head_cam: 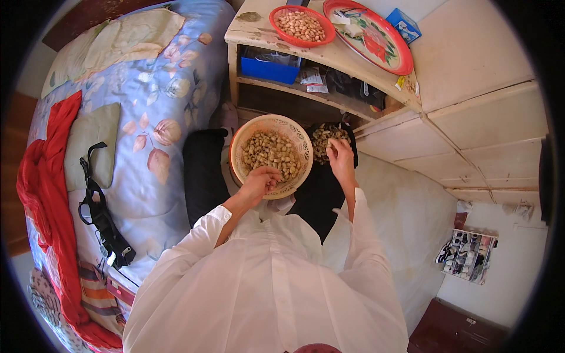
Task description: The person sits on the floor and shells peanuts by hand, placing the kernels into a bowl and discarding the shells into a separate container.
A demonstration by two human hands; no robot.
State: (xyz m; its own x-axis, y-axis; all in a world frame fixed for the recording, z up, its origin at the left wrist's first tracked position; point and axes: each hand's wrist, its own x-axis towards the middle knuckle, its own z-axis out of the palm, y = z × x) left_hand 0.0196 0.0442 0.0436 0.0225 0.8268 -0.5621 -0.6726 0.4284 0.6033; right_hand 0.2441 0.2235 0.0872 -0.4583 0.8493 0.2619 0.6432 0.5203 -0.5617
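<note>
A cream plastic basket (304,148) with a cut-out patterned rim stands between my knees, inside or on an orange-edged vessel. It holds many unshelled nuts (269,152) that look like peanuts. My left hand (260,181) is over the basket's near edge with its fingers curled; whether anything is in them is hidden. On the right, a black bag or bin (354,152) holds a heap of what look like shells (324,137). Just above that heap is my right hand (340,154), fingertips drawn together and pointing down. Anything small between them is too hard to make out.
A bed (167,101) lies along the left, with a red cloth (48,176) and black strap (95,207). Ahead, a wooden shelf unit (247,33) carries a red basket (276,28) of pinkish kernels (302,26) and a floral tray (379,46). Cabinets (481,114) line the right.
</note>
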